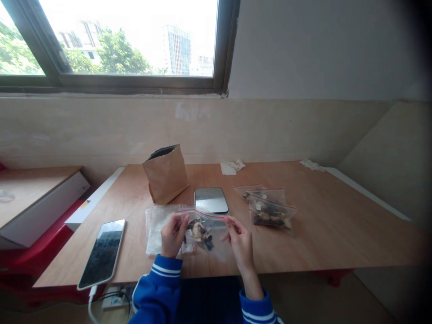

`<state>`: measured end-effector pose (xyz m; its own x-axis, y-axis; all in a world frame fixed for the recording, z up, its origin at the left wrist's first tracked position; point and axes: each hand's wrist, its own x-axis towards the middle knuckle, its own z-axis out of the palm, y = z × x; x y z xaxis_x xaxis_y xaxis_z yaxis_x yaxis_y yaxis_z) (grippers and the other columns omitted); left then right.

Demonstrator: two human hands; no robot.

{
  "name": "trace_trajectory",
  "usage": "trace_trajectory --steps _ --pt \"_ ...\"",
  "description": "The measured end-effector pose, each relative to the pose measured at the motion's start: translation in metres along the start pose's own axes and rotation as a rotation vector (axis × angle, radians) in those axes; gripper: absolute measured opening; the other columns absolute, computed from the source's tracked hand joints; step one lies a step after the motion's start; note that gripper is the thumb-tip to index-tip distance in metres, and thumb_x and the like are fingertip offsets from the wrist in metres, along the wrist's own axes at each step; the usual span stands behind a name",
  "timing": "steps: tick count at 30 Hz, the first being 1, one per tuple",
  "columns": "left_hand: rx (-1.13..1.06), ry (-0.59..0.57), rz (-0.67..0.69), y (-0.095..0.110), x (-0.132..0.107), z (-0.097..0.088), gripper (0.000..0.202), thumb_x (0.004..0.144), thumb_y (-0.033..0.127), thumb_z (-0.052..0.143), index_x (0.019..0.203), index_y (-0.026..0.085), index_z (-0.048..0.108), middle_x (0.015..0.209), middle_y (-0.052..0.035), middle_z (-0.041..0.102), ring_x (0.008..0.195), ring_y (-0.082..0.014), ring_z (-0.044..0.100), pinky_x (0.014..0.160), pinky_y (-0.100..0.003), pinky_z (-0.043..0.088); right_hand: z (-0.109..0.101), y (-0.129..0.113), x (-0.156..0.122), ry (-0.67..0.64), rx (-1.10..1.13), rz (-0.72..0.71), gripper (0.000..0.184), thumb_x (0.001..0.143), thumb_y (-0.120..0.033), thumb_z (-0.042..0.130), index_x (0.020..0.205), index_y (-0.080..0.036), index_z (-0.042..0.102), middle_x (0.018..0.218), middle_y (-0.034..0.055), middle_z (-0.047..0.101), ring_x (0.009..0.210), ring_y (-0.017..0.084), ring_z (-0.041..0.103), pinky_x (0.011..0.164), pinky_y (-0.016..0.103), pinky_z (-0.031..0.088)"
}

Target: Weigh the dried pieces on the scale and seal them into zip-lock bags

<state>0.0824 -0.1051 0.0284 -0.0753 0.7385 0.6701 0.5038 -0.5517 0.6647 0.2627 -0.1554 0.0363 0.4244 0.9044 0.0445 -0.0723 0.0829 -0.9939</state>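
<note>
a clear zip bag (216, 234) holding dark dried pieces (200, 230) was pinched at its top edge between the fingers (232, 222) of the left hand (173, 235) and right hand (241, 247), keeping it stretched taut just above the bench (324, 238).

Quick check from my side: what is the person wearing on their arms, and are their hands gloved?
The left sleeve and right sleeve are bright blue, with white stripes around each cuff. The left hand and right hand are bare, with no gloves.
</note>
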Motion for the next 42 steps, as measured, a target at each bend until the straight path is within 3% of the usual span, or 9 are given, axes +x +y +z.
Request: trace_trajectory --steps 5,9,14,17,26,31,33,37,42 --pt "-0.014 -0.005 -0.089 0.002 -0.003 0.004 0.023 0.085 0.039 0.055 0.075 0.019 0.057 0.056 0.0050 0.048 0.049 -0.0094 0.045 0.051 -0.021 0.039 -0.003 0.004 0.002 0.044 0.027 -0.034 0.047 0.079 -0.058 0.060 0.096 -0.016 0.070 0.059 0.0009 0.063 0.043 0.009 0.048 0.044 0.020 0.036" --pt "-0.087 -0.060 -0.202 0.009 -0.008 0.007 0.024 0.091 0.039 0.044 0.094 0.019 0.059 0.085 -0.0030 0.065 0.078 -0.0168 0.062 0.072 -0.028 0.047 -0.007 0.016 0.009 -0.015 0.083 0.040 0.052 0.076 -0.063 0.059 0.090 -0.014 0.068 0.051 -0.0013 0.057 0.039 0.008 0.039 0.038 0.020 0.028" --pt "-0.156 -0.068 -0.289 0.032 -0.012 0.017 0.027 0.092 0.039 0.045 0.107 0.021 0.059 0.103 -0.0059 0.067 0.102 -0.0213 0.060 0.090 -0.034 0.044 -0.005 0.019 0.013 0.038 0.112 -0.023 0.042 0.077 -0.057 0.062 0.079 -0.015 0.067 0.075 0.0044 0.068 0.072 0.016 0.061 0.066 0.024 0.047" --pt "-0.264 -0.081 -0.373 0.040 -0.013 0.021 0.026 0.091 0.041 0.047 0.096 0.020 0.063 0.095 -0.0045 0.068 0.094 -0.0203 0.063 0.086 -0.032 0.046 -0.005 0.017 0.012 0.083 0.134 -0.037 0.040 0.078 -0.055 0.062 0.081 -0.016 0.067 0.079 0.0051 0.069 0.080 0.019 0.063 0.075 0.027 0.048" --pt "-0.328 0.018 -0.473 0.040 -0.006 0.025 0.030 0.085 0.047 0.055 0.086 0.019 0.065 0.078 -0.0025 0.067 0.072 -0.0167 0.061 0.069 -0.027 0.048 -0.020 0.025 0.018 0.191 0.163 -0.024 0.043 0.079 -0.058 0.059 0.078 -0.015 0.065 0.071 0.0030 0.066 0.058 0.013 0.056 0.059 0.026 0.046" --pt "-0.532 -0.292 -0.320 0.070 0.010 0.018 0.043 0.088 0.044 0.052 0.124 0.022 0.058 0.116 -0.0092 0.067 0.099 -0.0211 0.063 0.088 -0.033 0.048 -0.011 0.031 0.020 0.272 0.353 0.035 0.043 0.080 -0.061 0.055 0.079 -0.019 0.061 0.077 0.0033 0.068 0.068 0.016 0.062 0.064 0.028 0.050" --pt "-0.530 -0.347 -0.296 0.077 0.014 0.016 0.044 0.085 0.040 0.058 0.126 0.023 0.057 0.117 -0.0091 0.066 0.102 -0.0218 0.063 0.091 -0.033 0.047 -0.006 0.033 0.019 0.239 0.405 0.068 0.046 0.081 -0.063 0.050 0.087 -0.019 0.062 0.085 0.0056 0.070 0.077 0.019 0.065 0.070 0.031 0.053" --pt "-0.456 -0.234 -0.374 0.066 0.013 0.019 0.025 0.082 0.037 0.063 0.097 0.019 0.069 0.094 -0.0066 0.072 0.087 -0.0199 0.066 0.080 -0.030 0.051 -0.005 0.040 0.019 0.156 0.405 0.102 0.052 0.084 -0.063 0.046 0.100 -0.017 0.064 0.094 0.0084 0.071 0.088 0.022 0.066 0.079 0.034 0.052" --pt "-0.535 -0.101 -0.521 0.036 0.002 0.029 0.025 0.080 0.039 0.065 0.088 0.015 0.068 0.081 -0.0049 0.070 0.080 -0.0176 0.064 0.076 -0.029 0.050 -0.030 0.047 0.024 0.118 0.170 0.012 0.051 0.081 -0.061 0.054 0.093 -0.014 0.069 0.090 0.0100 0.072 0.082 0.022 0.065 0.075 0.032 0.050"
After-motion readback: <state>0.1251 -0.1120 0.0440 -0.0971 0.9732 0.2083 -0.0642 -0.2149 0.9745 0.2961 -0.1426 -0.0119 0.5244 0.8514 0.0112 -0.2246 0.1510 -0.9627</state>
